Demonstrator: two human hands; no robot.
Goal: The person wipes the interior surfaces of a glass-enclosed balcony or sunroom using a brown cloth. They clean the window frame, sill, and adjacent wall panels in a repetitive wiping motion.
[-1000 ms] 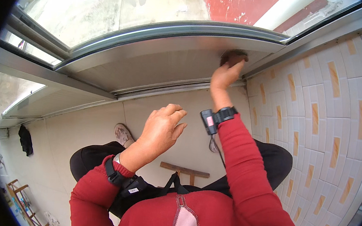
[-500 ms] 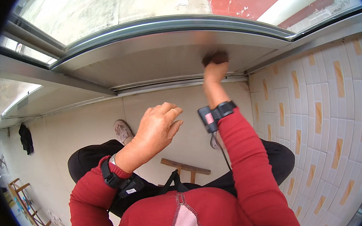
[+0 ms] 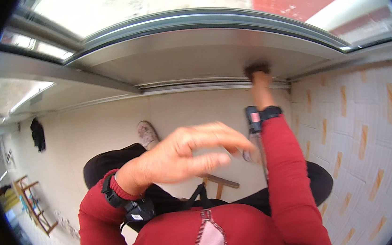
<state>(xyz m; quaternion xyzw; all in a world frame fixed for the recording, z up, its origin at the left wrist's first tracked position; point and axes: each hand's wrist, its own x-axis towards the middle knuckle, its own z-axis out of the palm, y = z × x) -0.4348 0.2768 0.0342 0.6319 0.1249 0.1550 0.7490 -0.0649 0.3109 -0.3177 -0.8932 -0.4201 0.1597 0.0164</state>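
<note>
My right hand point(image 3: 262, 84) reaches forward and is closed on a dark brown scrubbing pad or cloth point(image 3: 254, 69), blurred, so its exact kind is unclear. The pad lies against the grey metal lower panel point(image 3: 174, 56) of a glazed door or window, near its right end. Over my lap hovers my left hand point(image 3: 186, 152), fingers apart and slightly curled, holding nothing; it is smeared by motion. Each wrist wears a black strap with a small device.
Above the panel runs the frame rail point(image 3: 206, 19) below the glass. A tiled wall point(image 3: 350, 137) stands close on the right. Under me is a wooden stool point(image 3: 221, 180). At left are a black cloth point(image 3: 38, 134) and a wooden rack point(image 3: 32, 201).
My right hand has moved the dark pad slightly right and down along the panel in the picture. My left hand has shifted right and spread its fingers. The whole view has shifted a little.
</note>
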